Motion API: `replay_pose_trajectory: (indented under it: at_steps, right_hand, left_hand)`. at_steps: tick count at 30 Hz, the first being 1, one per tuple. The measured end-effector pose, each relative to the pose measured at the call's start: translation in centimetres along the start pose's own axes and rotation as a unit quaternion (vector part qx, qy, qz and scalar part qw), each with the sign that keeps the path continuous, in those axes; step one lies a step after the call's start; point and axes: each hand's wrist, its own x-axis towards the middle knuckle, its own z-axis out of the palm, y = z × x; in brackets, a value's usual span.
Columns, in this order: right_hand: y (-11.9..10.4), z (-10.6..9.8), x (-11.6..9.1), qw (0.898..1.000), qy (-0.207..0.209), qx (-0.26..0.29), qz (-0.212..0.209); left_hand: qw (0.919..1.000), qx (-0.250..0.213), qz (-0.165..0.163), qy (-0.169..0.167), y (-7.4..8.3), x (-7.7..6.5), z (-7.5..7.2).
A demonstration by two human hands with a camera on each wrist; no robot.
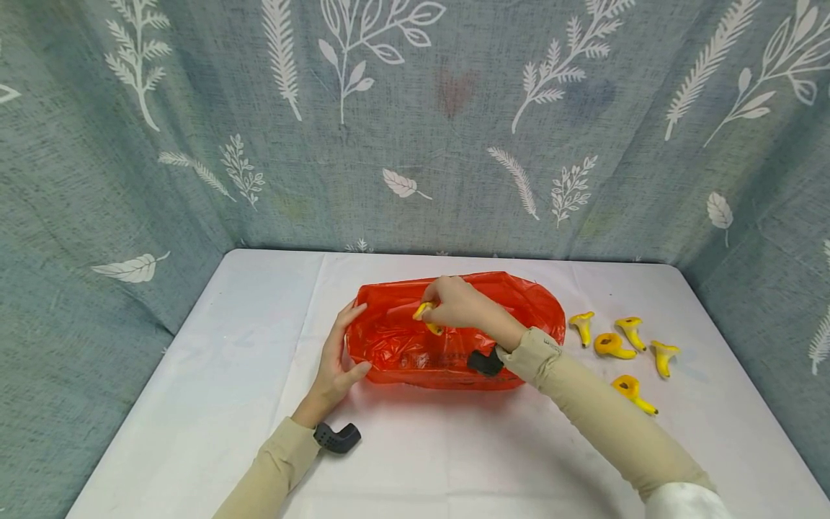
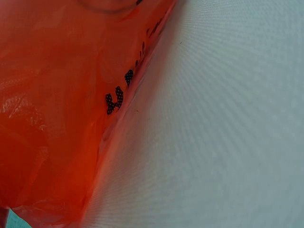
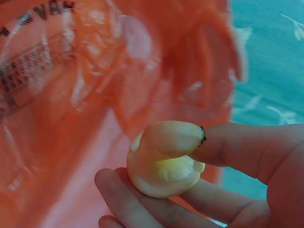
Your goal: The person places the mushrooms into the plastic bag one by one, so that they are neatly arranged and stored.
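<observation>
A: Head view: the red bag (image 1: 382,339) is seen gaping on the white tablecloth (image 1: 162,432), its left end flanked by a spread left hand (image 1: 337,360), thumb and fingers well apart. Over the mouth, a yellow mushroom (image 1: 424,311) is pinched by the right hand (image 1: 462,303).

B: And room?

A: Plenty is offered leftward; at right, loose mushrooms (image 1: 622,353) lie just beside the rim, near the sleeve (image 1: 596,407).

B: Left wrist: the bag's printed side is shown; thin, slippery, easily crumpled, it's judged, best held by the rim.

A: Right wrist: the stem's dark tip is met by the thumb, the cap backed by fingers. Light, smooth, fairly firm, it's reckoned; the stem should be gripped, the cap's edge spared.
</observation>
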Motion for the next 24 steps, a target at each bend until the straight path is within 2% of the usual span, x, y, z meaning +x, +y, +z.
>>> replay_pose_trajectory:
  at_steps: [5, 12, 19, 24]
  right_hand:
    - [0.9, 1.1, 1.5, 0.999, -0.026, 0.006, 0.027]
    - [1.8, 2.5, 3.1, 0.998, -0.023, 0.011, 0.053]
    - [2.0, 3.8, 4.0, 0.998, 0.02, 0.011, 0.056]
    - [2.0, 4.5, 4.2, 0.995, 0.056, 0.015, 0.077]
  left_hand:
    - [0.9999, 0.01, -0.002, -0.002, 0.0, 0.0, 0.0]
    - [0.9999, 0.013, 0.008, 0.001, 0.0, 0.1, 0.0]
    - [0.9999, 0.012, 0.009, -0.004, 0.1, 0.2, 0.1]
    - [0.9998, 0.017, 0.007, -0.006, 0.1, 0.2, 0.0]
